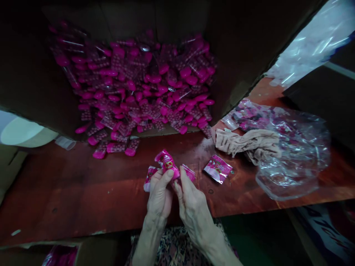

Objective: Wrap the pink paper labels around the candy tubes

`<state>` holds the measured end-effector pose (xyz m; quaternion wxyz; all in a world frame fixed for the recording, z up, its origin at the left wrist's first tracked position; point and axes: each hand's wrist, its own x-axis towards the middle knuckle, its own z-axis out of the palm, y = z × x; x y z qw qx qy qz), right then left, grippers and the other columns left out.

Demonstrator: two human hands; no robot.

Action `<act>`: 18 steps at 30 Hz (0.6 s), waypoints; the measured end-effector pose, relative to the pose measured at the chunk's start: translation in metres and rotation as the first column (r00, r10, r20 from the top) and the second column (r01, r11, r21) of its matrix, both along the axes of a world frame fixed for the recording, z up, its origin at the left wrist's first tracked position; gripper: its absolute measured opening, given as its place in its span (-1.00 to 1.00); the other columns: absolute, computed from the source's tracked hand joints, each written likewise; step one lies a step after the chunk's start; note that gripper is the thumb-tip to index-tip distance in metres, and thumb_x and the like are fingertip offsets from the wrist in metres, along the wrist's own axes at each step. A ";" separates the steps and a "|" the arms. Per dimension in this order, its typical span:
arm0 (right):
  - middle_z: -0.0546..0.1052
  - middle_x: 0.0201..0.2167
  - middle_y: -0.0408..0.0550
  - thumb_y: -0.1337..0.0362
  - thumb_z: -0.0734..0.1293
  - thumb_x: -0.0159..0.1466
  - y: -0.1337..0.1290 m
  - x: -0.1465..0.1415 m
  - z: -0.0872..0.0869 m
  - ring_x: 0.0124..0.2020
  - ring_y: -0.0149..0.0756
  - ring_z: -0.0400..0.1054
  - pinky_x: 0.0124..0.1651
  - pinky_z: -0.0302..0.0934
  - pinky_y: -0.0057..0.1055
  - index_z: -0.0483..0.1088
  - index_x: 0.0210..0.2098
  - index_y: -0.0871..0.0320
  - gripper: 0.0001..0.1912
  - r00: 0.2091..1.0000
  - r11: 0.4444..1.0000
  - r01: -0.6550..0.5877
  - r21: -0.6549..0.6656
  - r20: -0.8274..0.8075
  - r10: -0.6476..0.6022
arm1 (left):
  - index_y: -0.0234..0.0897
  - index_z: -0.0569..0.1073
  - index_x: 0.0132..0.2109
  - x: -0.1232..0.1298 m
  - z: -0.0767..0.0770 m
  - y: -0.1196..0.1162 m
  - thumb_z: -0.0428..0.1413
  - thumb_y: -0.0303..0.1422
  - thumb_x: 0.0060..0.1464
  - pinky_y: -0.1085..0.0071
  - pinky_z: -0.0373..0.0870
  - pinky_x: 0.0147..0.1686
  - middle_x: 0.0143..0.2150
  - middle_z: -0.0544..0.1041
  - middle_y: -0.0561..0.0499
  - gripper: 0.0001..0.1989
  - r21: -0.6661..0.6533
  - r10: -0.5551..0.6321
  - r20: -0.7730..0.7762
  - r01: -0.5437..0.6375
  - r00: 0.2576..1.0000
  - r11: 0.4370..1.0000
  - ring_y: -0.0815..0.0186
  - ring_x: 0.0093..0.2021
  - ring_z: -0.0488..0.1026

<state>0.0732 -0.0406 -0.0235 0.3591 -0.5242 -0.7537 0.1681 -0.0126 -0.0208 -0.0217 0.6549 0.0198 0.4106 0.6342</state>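
My left hand [161, 192] is closed, its thumb pressed on a small pink printed wrapper [168, 162]. The fingers of my right hand [192, 201] are pinched at the lower right edge of the same wrapper. A second pink wrapper [150, 177] shows just left of my left hand, partly behind the fingers. Another pink piece [189, 172] shows behind my right fingertips; whether it is held or lies on the table is unclear. Apart from both hands, a flat pink and white wrapper [218, 169] lies to the right on the reddish-brown table [91, 199].
A large cardboard box [238, 48] opens toward me, with many clear, pink-capped tubes of small balls [144, 92] spilling to its edge. On the right are a crumpled cloth [244, 142] and a clear plastic bag [299, 159] of pink wrappers. A pale bowl [26, 133] stands left.
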 end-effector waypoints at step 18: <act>0.45 0.00 0.21 0.29 0.07 0.34 -0.005 0.003 -0.003 -0.08 -0.20 0.43 -0.14 0.41 -0.35 -0.06 0.27 0.30 -0.47 0.940 0.952 -0.051 -0.302 -0.335 -0.056 | -0.32 0.54 -0.42 -0.002 -0.003 -0.007 0.26 -0.42 -0.18 0.45 0.36 -0.29 -0.48 0.52 0.04 -0.91 -0.019 -0.183 -0.047 0.182 0.982 0.983 0.38 -0.43 0.43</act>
